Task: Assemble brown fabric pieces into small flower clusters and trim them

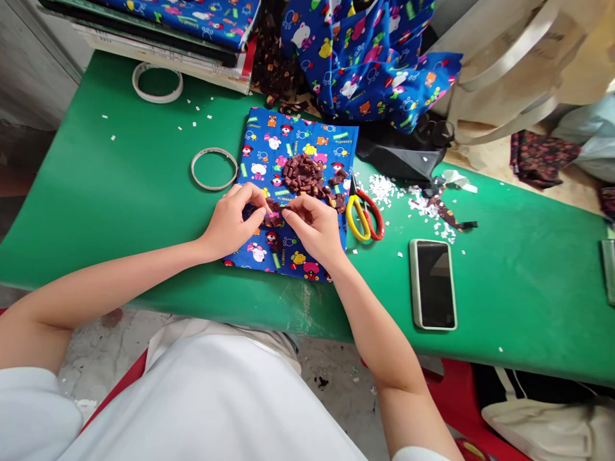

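Note:
Both hands meet over a blue cloth-covered pad (259,253) printed with cartoon animals. My left hand (233,221) is closed in a pinch at the left side of a small dark brown patterned fabric piece (273,216). On its right side my right hand (314,227) pinches too, thumb against the fingers; the fingertips hide part of the piece. Just beyond lies a heap of small brown fabric bits (302,174), with larger scraps (336,200) beside it. Scissors (365,218) with yellow and red handles rest against the pad's right edge.
Left of the pad lie a thin tape ring (214,169) and a thicker one (157,83). White paper bits (382,187) and a phone (435,285) are to the right. At the back are stacked books (168,54) and bunched blue printed cloth (369,70).

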`<action>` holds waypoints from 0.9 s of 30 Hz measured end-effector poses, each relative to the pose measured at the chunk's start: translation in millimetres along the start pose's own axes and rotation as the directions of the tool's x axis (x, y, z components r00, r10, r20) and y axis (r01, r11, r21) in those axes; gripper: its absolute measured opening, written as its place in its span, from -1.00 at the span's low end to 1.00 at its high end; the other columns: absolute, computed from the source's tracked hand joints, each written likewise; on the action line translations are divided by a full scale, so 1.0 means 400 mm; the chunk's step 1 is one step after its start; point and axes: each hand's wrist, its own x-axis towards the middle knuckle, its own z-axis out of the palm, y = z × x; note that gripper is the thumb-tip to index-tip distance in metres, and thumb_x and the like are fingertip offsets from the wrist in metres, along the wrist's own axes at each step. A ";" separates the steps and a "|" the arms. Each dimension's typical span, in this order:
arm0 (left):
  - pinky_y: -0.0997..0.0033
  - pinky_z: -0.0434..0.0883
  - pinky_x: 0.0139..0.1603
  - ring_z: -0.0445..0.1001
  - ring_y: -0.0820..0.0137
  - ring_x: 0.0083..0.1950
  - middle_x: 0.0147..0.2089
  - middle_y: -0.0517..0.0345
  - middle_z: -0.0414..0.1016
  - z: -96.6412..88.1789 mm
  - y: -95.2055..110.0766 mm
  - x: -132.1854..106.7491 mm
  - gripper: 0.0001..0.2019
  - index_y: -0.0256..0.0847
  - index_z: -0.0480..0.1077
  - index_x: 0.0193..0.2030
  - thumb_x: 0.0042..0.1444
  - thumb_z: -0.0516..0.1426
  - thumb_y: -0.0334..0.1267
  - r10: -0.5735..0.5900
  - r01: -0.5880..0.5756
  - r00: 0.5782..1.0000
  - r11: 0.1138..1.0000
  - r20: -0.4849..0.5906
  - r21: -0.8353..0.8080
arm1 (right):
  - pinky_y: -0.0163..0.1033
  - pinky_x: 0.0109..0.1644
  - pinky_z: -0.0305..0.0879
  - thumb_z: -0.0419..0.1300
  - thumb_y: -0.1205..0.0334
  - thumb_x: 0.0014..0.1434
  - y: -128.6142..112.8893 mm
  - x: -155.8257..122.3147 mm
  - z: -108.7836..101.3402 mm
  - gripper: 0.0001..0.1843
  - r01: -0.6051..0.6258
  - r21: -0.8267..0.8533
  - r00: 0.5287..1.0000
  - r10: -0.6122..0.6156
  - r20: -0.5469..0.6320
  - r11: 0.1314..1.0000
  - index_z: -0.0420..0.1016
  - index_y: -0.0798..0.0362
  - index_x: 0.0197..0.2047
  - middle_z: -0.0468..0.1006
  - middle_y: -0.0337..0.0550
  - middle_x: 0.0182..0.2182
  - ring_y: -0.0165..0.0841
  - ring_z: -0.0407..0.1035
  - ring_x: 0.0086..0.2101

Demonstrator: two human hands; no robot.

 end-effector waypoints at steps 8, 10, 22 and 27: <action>0.37 0.38 0.02 0.44 0.40 -0.14 -0.29 0.22 0.49 0.001 0.000 -0.004 -0.88 -0.20 0.33 -0.31 0.08 0.08 -0.50 0.027 -0.026 1.000 0.998 -0.012 0.064 | -0.28 -0.39 0.09 0.16 0.31 0.09 -0.006 -0.001 0.015 -0.86 0.124 -0.194 0.992 -0.122 0.021 0.973 0.30 0.01 -0.47 0.33 -0.32 -0.57 -0.44 0.15 -0.53; 0.35 0.37 0.04 0.44 0.39 -0.13 -0.29 0.21 0.49 0.002 0.000 -0.007 -0.88 -0.21 0.36 -0.31 0.09 0.08 -0.50 0.043 -0.042 0.999 0.995 -0.015 0.096 | -0.29 -0.38 0.11 0.15 0.34 0.10 -0.005 -0.003 0.019 -0.86 0.162 -0.233 0.987 -0.163 0.014 0.959 0.28 0.01 -0.47 0.36 -0.30 -0.56 -0.43 0.18 -0.52; 0.25 0.29 0.02 0.44 0.30 -0.03 -0.23 0.10 0.54 0.004 -0.028 -0.009 -0.80 -0.23 0.42 -0.24 0.12 -0.01 -0.48 0.263 -0.277 0.961 0.905 0.088 0.322 | -0.28 -0.39 0.14 0.14 0.35 0.09 0.003 -0.006 0.031 -0.85 0.219 -0.335 0.973 -0.230 0.006 0.916 0.24 0.00 -0.46 0.36 -0.26 -0.53 -0.39 0.25 -0.47; 0.17 0.23 0.02 0.41 0.22 0.03 -0.25 0.12 0.58 0.000 -0.032 -0.008 -0.79 -0.21 0.39 -0.22 0.13 -0.01 -0.50 0.345 -0.387 0.922 0.839 0.175 0.382 | -0.25 -0.38 0.16 0.14 0.33 0.07 -0.002 -0.007 0.028 -0.86 0.194 -0.316 0.980 -0.200 0.012 0.929 0.24 -0.02 -0.45 0.36 -0.25 -0.53 -0.37 0.23 -0.48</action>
